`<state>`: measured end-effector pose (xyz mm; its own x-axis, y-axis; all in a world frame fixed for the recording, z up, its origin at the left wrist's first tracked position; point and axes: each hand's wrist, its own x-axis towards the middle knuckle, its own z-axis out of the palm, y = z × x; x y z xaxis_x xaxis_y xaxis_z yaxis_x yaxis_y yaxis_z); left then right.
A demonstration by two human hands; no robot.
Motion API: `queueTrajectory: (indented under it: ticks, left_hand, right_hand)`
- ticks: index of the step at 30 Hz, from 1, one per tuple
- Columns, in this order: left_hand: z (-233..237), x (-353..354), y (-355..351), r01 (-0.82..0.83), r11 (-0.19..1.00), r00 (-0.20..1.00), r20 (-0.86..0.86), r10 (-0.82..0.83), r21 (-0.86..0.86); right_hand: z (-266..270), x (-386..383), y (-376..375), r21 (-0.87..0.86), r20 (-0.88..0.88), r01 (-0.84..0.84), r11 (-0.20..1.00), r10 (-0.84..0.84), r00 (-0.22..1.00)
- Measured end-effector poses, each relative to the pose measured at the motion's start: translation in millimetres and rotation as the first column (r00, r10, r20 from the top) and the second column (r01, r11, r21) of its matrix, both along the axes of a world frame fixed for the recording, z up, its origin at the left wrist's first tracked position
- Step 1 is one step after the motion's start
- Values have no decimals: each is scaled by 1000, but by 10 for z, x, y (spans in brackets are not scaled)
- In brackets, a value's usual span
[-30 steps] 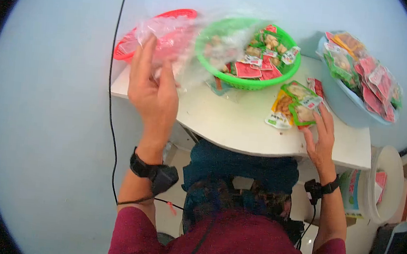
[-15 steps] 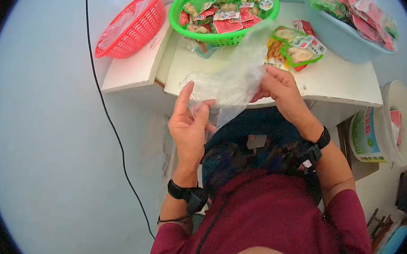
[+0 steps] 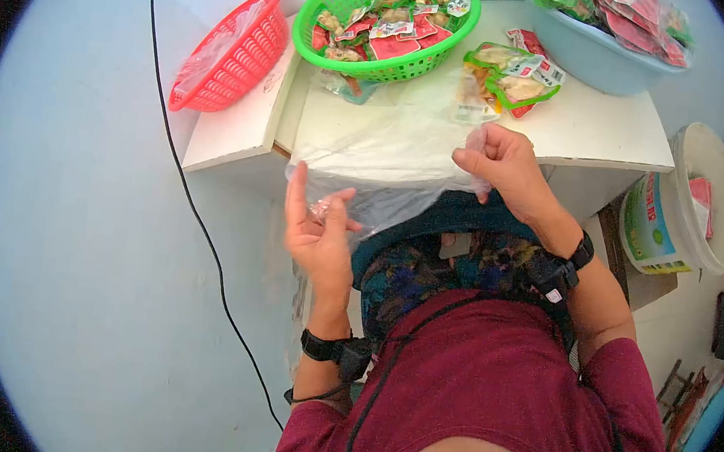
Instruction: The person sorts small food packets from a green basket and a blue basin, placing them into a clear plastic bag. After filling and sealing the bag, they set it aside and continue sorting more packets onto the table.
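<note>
A thin clear plastic bag (image 3: 385, 163) is stretched between my two hands, over the front edge of the white table. My left hand (image 3: 320, 235) is at the bag's left side, fingers apart, with the film lying against them. At the bag's right side, my right hand (image 3: 505, 165) pinches its edge between thumb and fingers. Beyond the bag, several sealed food packets (image 3: 517, 76) lie on the table, the nearest partly seen through the film.
A green basket (image 3: 376, 68) of packets stands at the back, with a red basket (image 3: 230, 59) holding clear plastic to its left. A blue basin (image 3: 592, 57) of packets is at back right. A white bucket (image 3: 704, 204) stands right of the white table (image 3: 611, 136). A black cable (image 3: 195, 211) hangs at left.
My hands have moved apart, the left one further left and slightly down. Between them the bag is now spread wider and lies lower.
</note>
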<state>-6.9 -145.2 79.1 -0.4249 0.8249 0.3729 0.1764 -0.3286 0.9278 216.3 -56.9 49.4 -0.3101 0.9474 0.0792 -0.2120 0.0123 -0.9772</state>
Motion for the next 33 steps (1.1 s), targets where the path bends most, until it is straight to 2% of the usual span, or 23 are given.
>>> queueTrajectory:
  ticks: [4, 10, 13, 16, 19, 23, 28, 29, 31, 33]
  left_hand:
    - [70, -140, -49, -31, 999, 999, -32, 32, 21]
    - [94, -132, -93, 2, 999, 997, -82, 3, 53]
    - [149, -66, -103, 12, 1000, 993, -118, -8, 29]
    - [127, -59, -92, 3, 1000, 993, -122, -2, 7]
    - [138, -32, -94, -11, 999, 991, -135, 15, 31]
    - [57, -168, -41, 40, 994, 988, -151, -24, 103]
    - [147, -175, -86, 23, 1000, 996, -80, -24, -7]
    - [170, -138, -95, 25, 1000, 996, -88, -26, -15]
    - [207, -49, -112, 28, 999, 994, -110, -29, -17]
    - [205, -3, -119, 34, 999, 991, -126, -35, -9]
  right_hand:
    - [-66, 109, -71, -64, 21, 1, 998, 1, 1000]
    - [-196, 125, 10, 27, -50, 9, 1000, -8, 999]
    - [18, 84, -106, -194, -131, -85, 977, 60, 990]
    - [-1, 102, -136, -225, -143, -252, 941, 224, 964]
    - [52, 143, -167, -248, -233, -355, 901, 300, 925]
    - [13, 210, -170, -192, -130, -330, 924, 310, 942]
    - [52, 370, -124, -157, 143, -255, 954, 277, 950]
    - [19, 374, -100, -7, 228, -206, 979, 202, 952]
    - [-33, 346, -64, 299, 354, -128, 946, 15, 935]
    - [104, 330, -163, 371, 345, -104, 923, -33, 938]
